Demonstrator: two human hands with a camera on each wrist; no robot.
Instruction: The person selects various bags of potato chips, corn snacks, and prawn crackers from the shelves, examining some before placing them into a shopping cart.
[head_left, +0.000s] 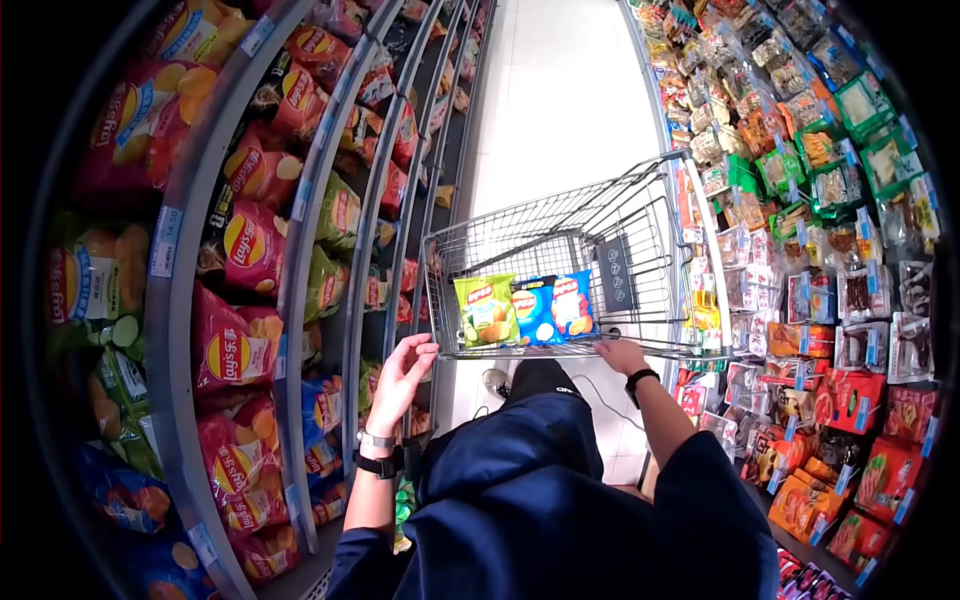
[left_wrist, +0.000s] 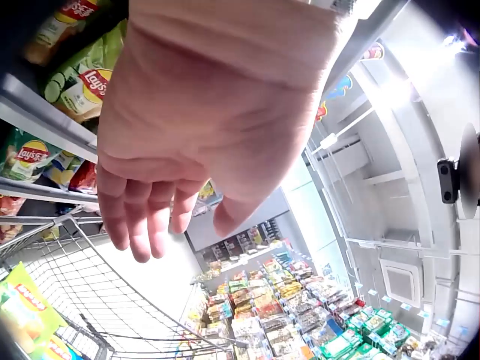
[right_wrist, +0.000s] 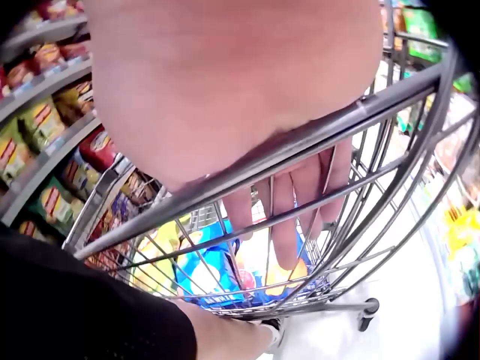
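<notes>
My left hand is held up at the near left corner of the shopping cart, between the cart and the chip shelves. In the left wrist view its palm is bare and its fingers hang loosely, thumb apart. Over the cart's near side rim rests my right hand; in the right wrist view its fingers reach down inside the wire, fairly straight. A green chip bag, a dark blue bag and a brighter blue bag stand side by side in the basket.
Shelves of Lay's chip bags rise close on the left. Racks of packaged snacks line the right side. A white tiled floor runs ahead between them. The cart's handle is on the right, and a shoe shows under the near side.
</notes>
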